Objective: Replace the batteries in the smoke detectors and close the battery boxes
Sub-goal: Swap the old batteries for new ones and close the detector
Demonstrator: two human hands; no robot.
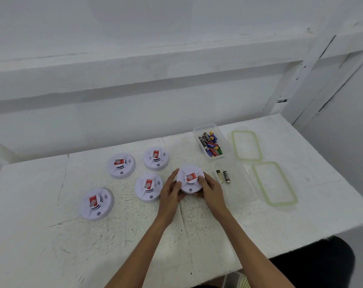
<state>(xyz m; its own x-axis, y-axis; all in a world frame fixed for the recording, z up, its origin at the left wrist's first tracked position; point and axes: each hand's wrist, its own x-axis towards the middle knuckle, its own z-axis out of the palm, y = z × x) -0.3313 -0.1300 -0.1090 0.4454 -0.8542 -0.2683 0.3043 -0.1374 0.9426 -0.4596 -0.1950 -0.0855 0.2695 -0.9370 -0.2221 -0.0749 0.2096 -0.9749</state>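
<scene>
Head view, looking down at a white, scuffed tabletop (pixel 51 215) set against a white wall.

At the far right of centre stands a clear plastic box (pixel 205 126), lid off, holding a loose heap of mixed batteries (pixel 210 144) in black, blue, red, yellow and green. Just nearer is a second clear box (pixel 246 183), also open. A green-tipped battery (pixel 219 176) and a black battery (pixel 226 176) lie side by side at its left end, seemingly inside it. To the right of the boxes two clear lids with pale green seals lie flat, the farther lid (pixel 233 146) beside the full box and the nearer lid (pixel 259 183) beside the other.

The left hand (pixel 171 192) and right hand (pixel 210 190) grip a white round smoke detector (pixel 190 179) between them, fingers (pixel 173 176) curled round its sides, at the middle of the tabletop, red label up.

Four more detectors lie face up to the left, apart from each other: a far-left one (pixel 121 165), a far-right one (pixel 156 158), a middle one (pixel 148 187) just beside the left hand, and the nearest one (pixel 97 204).

The tabletop's right edge runs close past the lids. Bare surface stretches along the near side and the far left.
</scene>
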